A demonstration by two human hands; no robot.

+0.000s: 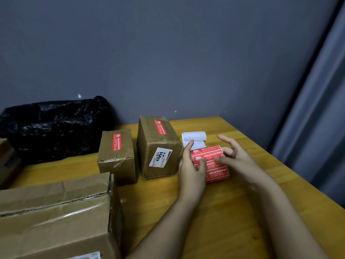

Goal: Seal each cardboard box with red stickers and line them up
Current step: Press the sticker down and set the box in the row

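Your left hand (192, 165): right of frame centre, thumb and fingers clasping the roll of red stickers (212, 163) at its left end.
Your right hand (235, 156): fingers spread loose, fingertips touching the roll's right end, gripping nothing.
Sealed boxes: two, centre frame, a small box (117, 156) beside a taller box (158, 146), each bearing one red sticker.
Unsealed: one large box (56, 217), lower left.
Backing paper (194, 137): one white curl behind the roll.
Table (186, 212): wooden.
Black bag (56, 126): one, upper left.

A small packing corner, likely a home or back-room parcel station: brown cardboard boxes (158, 146) (two sealed with red stickers) crowd a yellowish wooden table (242, 212) against a bare grey wall (168, 53), beside a crumpled black plastic bag (54, 126).
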